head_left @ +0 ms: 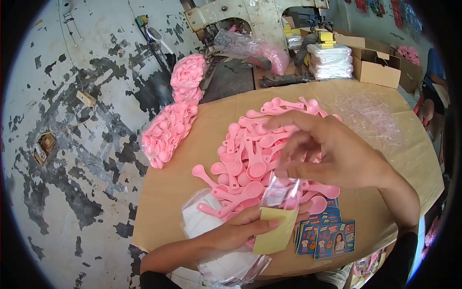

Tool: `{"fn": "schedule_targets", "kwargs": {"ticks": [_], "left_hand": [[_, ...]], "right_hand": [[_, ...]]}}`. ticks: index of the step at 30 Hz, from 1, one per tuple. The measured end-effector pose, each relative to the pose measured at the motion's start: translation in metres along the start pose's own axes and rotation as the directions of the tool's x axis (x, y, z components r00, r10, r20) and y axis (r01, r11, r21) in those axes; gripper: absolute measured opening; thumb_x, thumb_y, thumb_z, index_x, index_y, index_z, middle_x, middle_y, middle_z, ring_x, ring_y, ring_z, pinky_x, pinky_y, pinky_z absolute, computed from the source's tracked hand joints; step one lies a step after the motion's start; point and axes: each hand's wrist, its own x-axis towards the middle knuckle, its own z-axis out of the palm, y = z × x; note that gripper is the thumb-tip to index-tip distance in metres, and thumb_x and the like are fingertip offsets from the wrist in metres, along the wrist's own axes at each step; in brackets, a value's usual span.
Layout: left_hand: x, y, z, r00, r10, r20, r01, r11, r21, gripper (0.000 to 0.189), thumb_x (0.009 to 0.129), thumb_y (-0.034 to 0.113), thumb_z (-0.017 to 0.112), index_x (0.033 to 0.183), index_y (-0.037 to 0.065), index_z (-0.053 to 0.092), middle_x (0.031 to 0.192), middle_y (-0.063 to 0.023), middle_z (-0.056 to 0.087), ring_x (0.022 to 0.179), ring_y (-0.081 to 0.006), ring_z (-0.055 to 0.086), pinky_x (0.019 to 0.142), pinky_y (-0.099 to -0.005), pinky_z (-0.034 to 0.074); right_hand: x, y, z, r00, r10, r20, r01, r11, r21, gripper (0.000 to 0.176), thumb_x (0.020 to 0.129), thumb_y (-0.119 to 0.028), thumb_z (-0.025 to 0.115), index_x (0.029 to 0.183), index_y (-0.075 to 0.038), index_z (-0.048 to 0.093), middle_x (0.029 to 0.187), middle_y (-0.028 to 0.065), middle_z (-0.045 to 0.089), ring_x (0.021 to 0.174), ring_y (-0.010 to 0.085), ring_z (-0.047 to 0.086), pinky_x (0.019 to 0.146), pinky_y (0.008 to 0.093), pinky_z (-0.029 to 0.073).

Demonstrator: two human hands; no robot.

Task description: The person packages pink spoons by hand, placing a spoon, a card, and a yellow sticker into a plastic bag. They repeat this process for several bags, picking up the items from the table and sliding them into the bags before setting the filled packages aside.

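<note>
My left hand (pixel 250 224) is closed on a clear plastic packet (pixel 281 193), with a plain yellow card (pixel 275 231) at its lower part and something pink inside. Above the packet's top my right hand (pixel 325 151) has its fingers curved and apart, with nothing visible between them. Behind both hands lies a heap of pink plastic spoons (pixel 248 159). Printed blue cards (pixel 335 239) lie in an overlapping pile to the right of the packet. Flat clear bags with white in them (pixel 216 255) are partly under my left forearm.
Brown paper covers the table (pixel 163 212). Filled bags of pink spoons (pixel 171 127) sit at its left edge. Thin clear strips (pixel 368 118) lie at the right. Beyond are a metal machine (pixel 269 19), stacked plastic bags (pixel 330 61) and an open carton (pixel 378 70). A person's arm (pixel 426 111) shows far right.
</note>
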Motion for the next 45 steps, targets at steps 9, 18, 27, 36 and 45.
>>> {"fn": "schedule_targets", "kwargs": {"ticks": [9, 18, 27, 36, 45], "left_hand": [[-0.005, 0.004, 0.0, 0.953, -0.205, -0.223, 0.216, 0.976, 0.026, 0.052, 0.102, 0.02, 0.04, 0.147, 0.002, 0.021, 0.144, -0.0172, 0.04, 0.132, -0.0264, 0.042, 0.106, -0.0369, 0.039], [-0.004, -0.017, -0.007, 0.974, 0.004, -0.227, 0.052, 0.968, 0.244, 0.044, 0.103, 0.022, 0.039, 0.142, 0.003, 0.033, 0.136, -0.0117, 0.049, 0.127, -0.0196, 0.047, 0.102, -0.0308, 0.041], [0.001, -0.005, -0.011, 0.92, 0.2, -0.338, -0.099, 0.951, 0.292, 0.041, 0.104, 0.017, 0.035, 0.141, 0.0, 0.034, 0.128, -0.0072, 0.051, 0.115, -0.0112, 0.051, 0.094, -0.026, 0.043], [0.006, -0.011, -0.01, 0.885, 0.321, -0.337, -0.163, 0.892, 0.421, 0.045, 0.103, 0.013, 0.036, 0.145, 0.0, 0.027, 0.126, -0.0073, 0.051, 0.11, -0.0079, 0.049, 0.088, -0.0245, 0.045], [0.008, -0.018, -0.015, 0.897, 0.335, -0.289, -0.137, 0.832, 0.538, 0.04, 0.102, 0.012, 0.039, 0.139, -0.001, 0.035, 0.08, -0.0002, 0.05, 0.068, -0.0026, 0.041, 0.06, -0.0207, 0.037]], "right_hand": [[0.0, 0.007, 0.003, 0.99, -0.112, -0.082, 0.093, 0.975, -0.204, 0.043, 0.087, -0.024, 0.067, 0.12, -0.001, 0.052, 0.091, 0.0133, 0.067, 0.086, 0.0183, 0.065, 0.072, 0.0332, 0.051], [0.006, 0.017, 0.007, 0.961, -0.258, -0.103, 0.211, 0.919, -0.332, 0.035, 0.088, -0.016, 0.063, 0.118, -0.001, 0.054, 0.082, 0.015, 0.068, 0.078, 0.0259, 0.066, 0.07, 0.0383, 0.051], [0.013, 0.029, 0.025, 0.83, -0.533, -0.168, 0.321, 0.701, -0.636, 0.027, 0.077, 0.001, 0.068, 0.102, -0.006, 0.062, 0.093, 0.0091, 0.063, 0.086, 0.0223, 0.062, 0.067, 0.0337, 0.051], [0.009, 0.035, 0.035, 0.874, -0.485, 0.027, 0.356, 0.602, -0.714, 0.015, 0.075, -0.017, 0.069, 0.078, -0.004, 0.064, 0.078, 0.0064, 0.06, 0.078, 0.0233, 0.059, 0.067, 0.0354, 0.051], [0.007, 0.046, 0.039, 0.899, -0.415, 0.137, 0.373, 0.565, -0.736, 0.011, 0.073, -0.013, 0.065, 0.076, -0.003, 0.061, 0.08, 0.0081, 0.059, 0.086, 0.0229, 0.059, 0.071, 0.0334, 0.052]]}}
